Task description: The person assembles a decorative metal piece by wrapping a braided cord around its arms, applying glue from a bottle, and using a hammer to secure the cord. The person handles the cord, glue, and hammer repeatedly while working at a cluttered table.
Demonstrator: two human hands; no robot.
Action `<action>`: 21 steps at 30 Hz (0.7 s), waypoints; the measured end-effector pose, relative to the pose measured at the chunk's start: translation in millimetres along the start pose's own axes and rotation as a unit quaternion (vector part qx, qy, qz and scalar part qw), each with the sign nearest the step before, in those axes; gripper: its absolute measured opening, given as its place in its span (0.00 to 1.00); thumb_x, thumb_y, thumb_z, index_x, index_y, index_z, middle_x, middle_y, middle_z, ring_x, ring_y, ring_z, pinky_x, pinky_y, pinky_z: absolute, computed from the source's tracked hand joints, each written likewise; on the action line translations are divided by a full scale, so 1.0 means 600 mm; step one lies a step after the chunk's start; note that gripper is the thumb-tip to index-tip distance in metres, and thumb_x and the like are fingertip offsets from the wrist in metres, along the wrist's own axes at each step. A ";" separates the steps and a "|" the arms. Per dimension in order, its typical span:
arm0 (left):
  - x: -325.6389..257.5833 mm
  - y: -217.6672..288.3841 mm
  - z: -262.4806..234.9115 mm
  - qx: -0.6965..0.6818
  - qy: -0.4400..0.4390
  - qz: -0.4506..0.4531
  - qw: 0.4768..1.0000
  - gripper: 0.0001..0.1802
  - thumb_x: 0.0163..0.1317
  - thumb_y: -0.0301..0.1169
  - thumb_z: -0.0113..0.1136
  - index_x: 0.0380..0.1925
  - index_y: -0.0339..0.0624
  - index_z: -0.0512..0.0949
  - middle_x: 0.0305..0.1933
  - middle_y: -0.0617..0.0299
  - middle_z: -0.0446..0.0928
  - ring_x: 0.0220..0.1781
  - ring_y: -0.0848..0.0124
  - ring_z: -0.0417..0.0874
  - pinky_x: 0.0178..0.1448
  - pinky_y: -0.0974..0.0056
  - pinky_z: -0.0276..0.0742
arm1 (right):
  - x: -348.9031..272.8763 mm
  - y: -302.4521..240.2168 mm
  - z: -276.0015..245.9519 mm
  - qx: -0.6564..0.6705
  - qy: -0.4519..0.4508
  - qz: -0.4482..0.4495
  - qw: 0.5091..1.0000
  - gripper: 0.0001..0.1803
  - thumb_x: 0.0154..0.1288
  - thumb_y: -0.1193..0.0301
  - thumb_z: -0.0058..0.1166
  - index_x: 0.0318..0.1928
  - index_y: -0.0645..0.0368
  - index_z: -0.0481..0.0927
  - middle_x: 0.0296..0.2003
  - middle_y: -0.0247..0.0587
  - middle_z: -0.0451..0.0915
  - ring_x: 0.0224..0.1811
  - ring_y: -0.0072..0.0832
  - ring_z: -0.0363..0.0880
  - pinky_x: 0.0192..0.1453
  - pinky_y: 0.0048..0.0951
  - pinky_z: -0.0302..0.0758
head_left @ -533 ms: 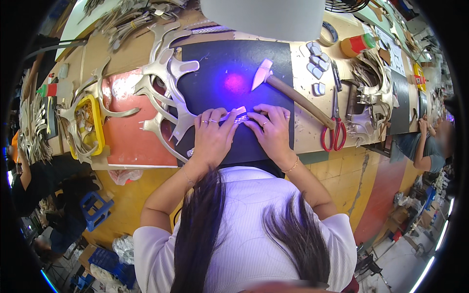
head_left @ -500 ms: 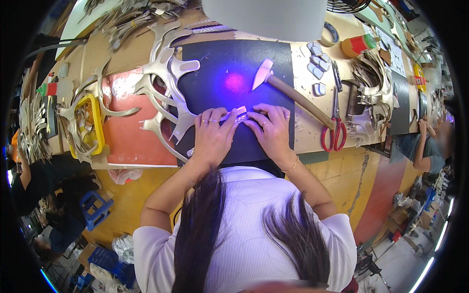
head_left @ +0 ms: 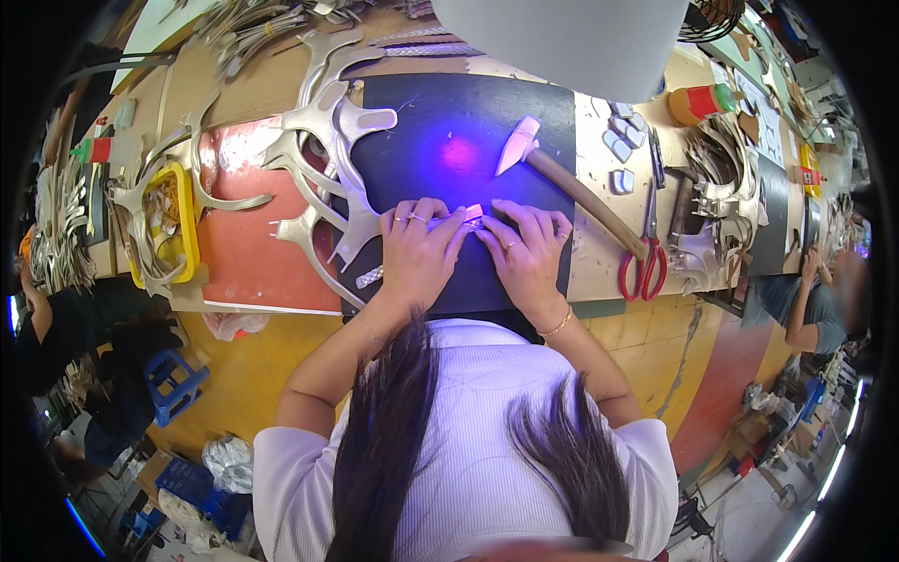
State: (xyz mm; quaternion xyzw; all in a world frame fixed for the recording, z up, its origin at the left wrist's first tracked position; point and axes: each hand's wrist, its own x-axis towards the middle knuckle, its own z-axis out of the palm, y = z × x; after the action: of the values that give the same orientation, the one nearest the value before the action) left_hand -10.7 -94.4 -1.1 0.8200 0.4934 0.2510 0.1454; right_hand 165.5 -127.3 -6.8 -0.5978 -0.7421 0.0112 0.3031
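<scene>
Over the black mat [head_left: 412, 103], my left hand [head_left: 419, 251] and my right hand [head_left: 526, 251] meet with fingertips pinched. Between them is a pale braided strap [head_left: 476, 225], mostly hidden by the fingers. A small block-like piece [head_left: 474, 212], tinted pink by the lamp light, sits at my left fingertips against the strap. A pale braided end [head_left: 370, 277] shows beside my left wrist; whether it belongs to the same strap, I cannot tell. Beyond my right hand lies a hammer [head_left: 585, 201], its head toward the mat's middle.
Silvery branching frames [head_left: 351, 178] overlap the mat's left side. Red-handled scissors [head_left: 643, 272] and small grey pads [head_left: 620, 140] lie rightward. A white lamp shade [head_left: 571, 42] hangs overhead. Farther left stands a yellow tray [head_left: 192, 225]. A co-worker [head_left: 796, 300] sits at far right.
My view has shifted slightly, so the bench things appear moved. Both hands stay pinched together at the strap, with small finger shifts. More of the braided end shows by my left wrist.
</scene>
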 end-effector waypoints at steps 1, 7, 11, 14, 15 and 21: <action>0.001 0.000 0.000 -0.002 0.000 -0.003 1.000 0.15 0.59 0.34 0.67 0.47 0.53 0.86 0.40 0.65 0.75 0.45 0.63 0.74 0.53 0.55 0.65 | 0.000 0.001 0.000 -0.002 0.000 0.001 1.000 0.13 0.55 0.66 0.69 0.41 0.52 0.87 0.49 0.29 0.80 0.50 0.28 0.76 0.59 0.41 0.61; 0.002 0.002 -0.001 -0.003 -0.014 -0.012 1.000 0.16 0.58 0.33 0.67 0.47 0.54 0.86 0.40 0.66 0.74 0.46 0.63 0.73 0.53 0.55 0.65 | -0.001 0.003 0.003 0.002 0.010 0.028 1.000 0.13 0.53 0.64 0.71 0.40 0.50 0.87 0.50 0.31 0.78 0.51 0.31 0.75 0.58 0.41 0.60; 0.004 0.001 -0.001 0.002 -0.012 -0.011 1.000 0.15 0.59 0.35 0.68 0.48 0.59 0.87 0.39 0.67 0.75 0.44 0.64 0.73 0.50 0.56 0.64 | -0.001 0.003 0.003 0.011 0.002 0.039 0.999 0.12 0.53 0.64 0.71 0.39 0.49 0.87 0.50 0.32 0.78 0.51 0.31 0.75 0.58 0.40 0.60; 0.006 0.001 -0.001 -0.005 -0.017 -0.012 1.000 0.16 0.59 0.35 0.68 0.48 0.59 0.87 0.39 0.67 0.75 0.44 0.64 0.73 0.50 0.56 0.64 | 0.000 0.003 0.003 0.014 0.000 0.035 0.999 0.12 0.53 0.64 0.71 0.39 0.48 0.87 0.50 0.32 0.78 0.50 0.32 0.75 0.58 0.40 0.60; 0.005 0.001 -0.001 -0.006 -0.019 -0.013 1.000 0.16 0.59 0.35 0.68 0.48 0.59 0.87 0.39 0.67 0.75 0.44 0.64 0.73 0.50 0.56 0.64 | 0.001 0.003 0.002 0.015 -0.001 0.035 0.999 0.11 0.53 0.65 0.71 0.39 0.48 0.87 0.50 0.32 0.78 0.50 0.32 0.75 0.58 0.40 0.60; 0.005 0.001 -0.001 -0.004 -0.024 -0.014 1.000 0.16 0.59 0.34 0.68 0.49 0.60 0.87 0.39 0.67 0.74 0.44 0.64 0.73 0.50 0.56 0.64 | 0.003 0.003 0.001 0.020 -0.002 0.032 0.999 0.11 0.53 0.65 0.71 0.39 0.48 0.87 0.50 0.32 0.78 0.51 0.31 0.75 0.57 0.41 0.60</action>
State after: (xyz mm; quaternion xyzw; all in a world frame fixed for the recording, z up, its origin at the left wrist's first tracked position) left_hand -9.3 -91.8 0.5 0.8180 0.5006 0.2309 0.1642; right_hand 166.6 -125.0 -7.3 -0.6150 -0.7227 0.0370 0.3133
